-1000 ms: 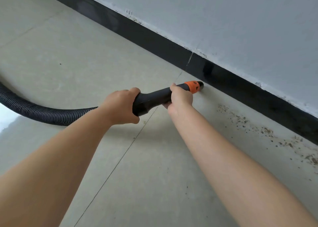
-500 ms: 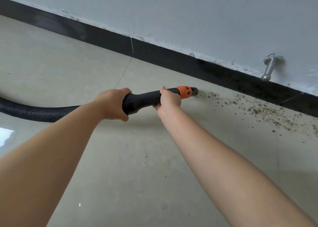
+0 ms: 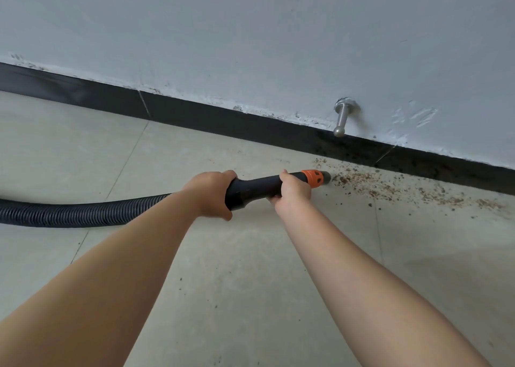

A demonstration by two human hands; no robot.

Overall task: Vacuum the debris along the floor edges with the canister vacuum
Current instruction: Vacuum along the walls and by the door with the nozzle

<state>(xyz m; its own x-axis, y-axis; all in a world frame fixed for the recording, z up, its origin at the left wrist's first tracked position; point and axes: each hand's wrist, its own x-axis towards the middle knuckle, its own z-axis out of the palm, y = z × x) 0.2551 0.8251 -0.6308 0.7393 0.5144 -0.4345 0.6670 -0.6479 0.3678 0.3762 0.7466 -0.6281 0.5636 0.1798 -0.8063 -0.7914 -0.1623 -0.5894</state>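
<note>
Orange-tipped nozzle (two-handed) at debris

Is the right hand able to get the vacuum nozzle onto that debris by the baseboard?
Probably yes. The right hand grips the nozzle, whose tip sits at the near end of the debris, with open floor along it.

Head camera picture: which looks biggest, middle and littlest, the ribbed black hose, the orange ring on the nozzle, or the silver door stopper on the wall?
1. Hose, by far the biggest.
2. Door stopper.
3. Orange ring.
The last two look close in size, so their order is unsure.
</note>
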